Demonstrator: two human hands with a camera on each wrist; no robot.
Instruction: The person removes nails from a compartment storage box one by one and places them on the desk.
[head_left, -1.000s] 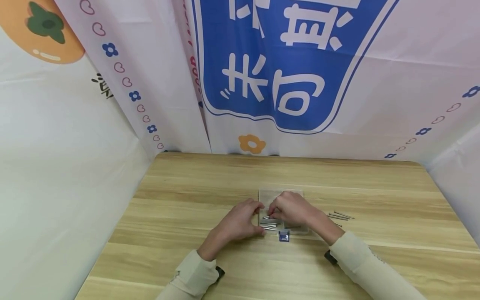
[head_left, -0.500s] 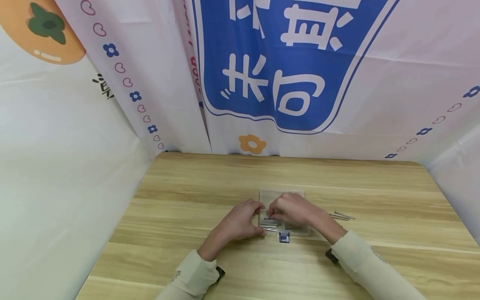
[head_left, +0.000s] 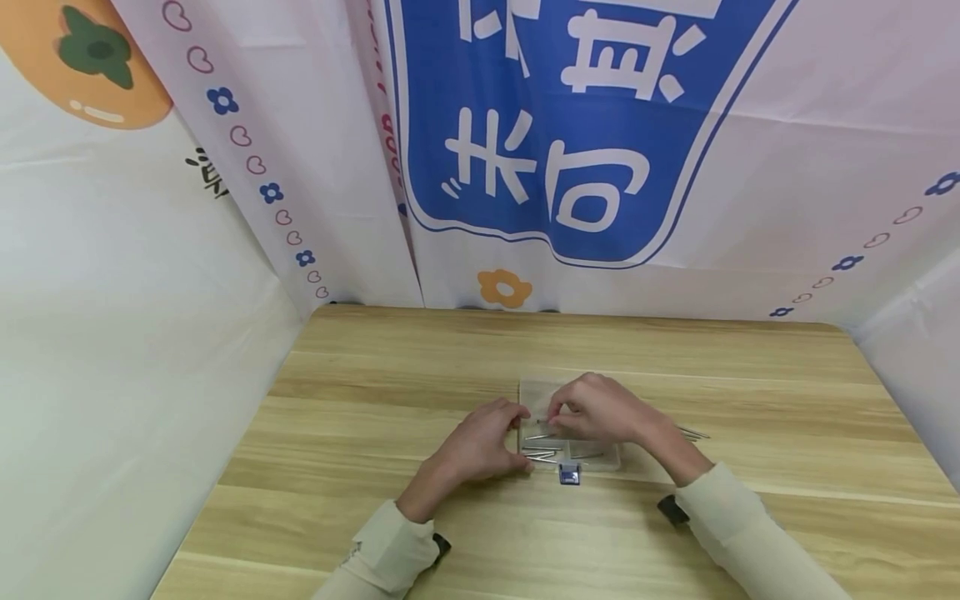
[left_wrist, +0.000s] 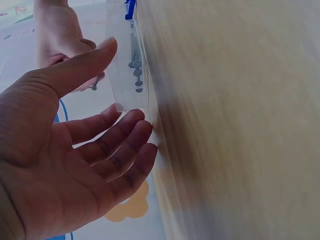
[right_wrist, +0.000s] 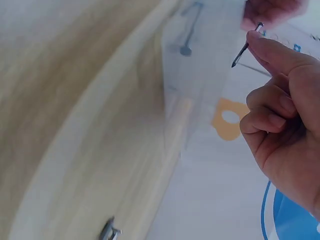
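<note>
Pinching a single nail (right_wrist: 244,51) between its fingertips, the right hand (head_left: 600,408) hangs over the clear compartmented box (head_left: 536,392), and both the nail's head and its point show in the right wrist view; the left hand (head_left: 483,442) rests at the box's left end, its thumb and fingers well apart and bracing rather than clamped; the box sits on the wooden tabletop (head_left: 375,375) with its blue latch (head_left: 570,475) on the near side; the work looks partway along: several nails (head_left: 542,459) already lie in the near left compartment, and one other nail (head_left: 587,455) lies in the near right; what is left seems to be the pinched nail, held and not yet let go, and the loose nails (head_left: 693,432) on the tabletop to the right of the box; the right forearm (head_left: 675,450) hides part of these, so I cannot tell how many there are
</note>
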